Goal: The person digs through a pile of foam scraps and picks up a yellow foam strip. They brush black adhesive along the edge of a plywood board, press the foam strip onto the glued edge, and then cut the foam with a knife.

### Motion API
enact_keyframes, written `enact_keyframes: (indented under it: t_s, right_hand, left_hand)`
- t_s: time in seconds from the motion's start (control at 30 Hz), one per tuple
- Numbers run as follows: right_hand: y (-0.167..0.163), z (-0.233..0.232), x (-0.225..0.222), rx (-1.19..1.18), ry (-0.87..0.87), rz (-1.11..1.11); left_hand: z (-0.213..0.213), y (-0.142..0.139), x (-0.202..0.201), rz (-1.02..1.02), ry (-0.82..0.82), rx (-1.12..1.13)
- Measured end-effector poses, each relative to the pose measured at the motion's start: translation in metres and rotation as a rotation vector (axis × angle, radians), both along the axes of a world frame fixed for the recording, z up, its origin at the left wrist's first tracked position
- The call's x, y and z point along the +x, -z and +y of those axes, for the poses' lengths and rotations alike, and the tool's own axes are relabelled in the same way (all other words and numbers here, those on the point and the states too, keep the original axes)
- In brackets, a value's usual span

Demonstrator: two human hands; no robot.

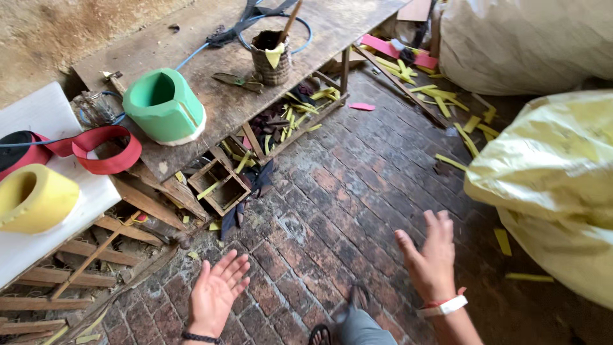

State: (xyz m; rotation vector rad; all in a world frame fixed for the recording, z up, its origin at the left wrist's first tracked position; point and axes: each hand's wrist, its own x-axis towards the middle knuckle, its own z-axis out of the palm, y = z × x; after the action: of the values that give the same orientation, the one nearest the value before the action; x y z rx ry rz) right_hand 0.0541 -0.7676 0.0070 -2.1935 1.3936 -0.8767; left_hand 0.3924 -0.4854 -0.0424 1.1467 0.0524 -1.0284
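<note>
Head view shows us both hands held empty above the worn red-brick floor (357, 191). At 7 o'clock we find the left hand (216, 295), palm turned up, fingers (233, 267) spread and holding nothing; a dark bead band sits at its wrist. At 5 o'clock we find the right hand (431, 259), edge-on with the palm facing left, fingers (440, 223) loosely spread, also holding nothing; a white wristband (445, 307) circles its wrist. Neither hand touches the floor or any object.

At 11 o'clock we see the rough wooden bench (223, 102), carrying a green foam ring with a white base (165, 106) and, toward 12 o'clock, a small woven basket (271, 59) with a stick standing in it. At 9 o'clock a yellow foam ring (35, 197) and a red strap loop (105, 150) rest on a white board (45, 115). At 3 o'clock a large pale-yellow plastic sack (555, 179) stands just beside the right hand. Yellow foam offcuts (447, 102) lie scattered toward 1 o'clock.
</note>
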Motion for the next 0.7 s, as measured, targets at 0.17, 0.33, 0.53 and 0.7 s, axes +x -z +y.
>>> enact_keyframes:
  t_s: [0.17,0.33,0.53,0.7]
  right_hand:
    - [-0.016,-0.077,0.035,-0.077,-0.047,-0.109]
    - [0.008,-0.173,0.083,0.202,-0.108,-0.058]
    - [-0.001,-0.246,0.142,0.176,-0.169,-0.03]
    - [-0.036,-0.295,0.203,0.163,-0.313,-0.095]
  left_hand:
    - [-0.087,-0.028,0.029,-0.072,0.075,-0.054]
    - [-0.171,-0.035,0.062,-0.163,0.139,0.103]
    - [-0.269,-0.047,0.111,-0.267,0.159,0.137]
    - [-0.342,-0.042,0.133,-0.096,0.207,0.068]
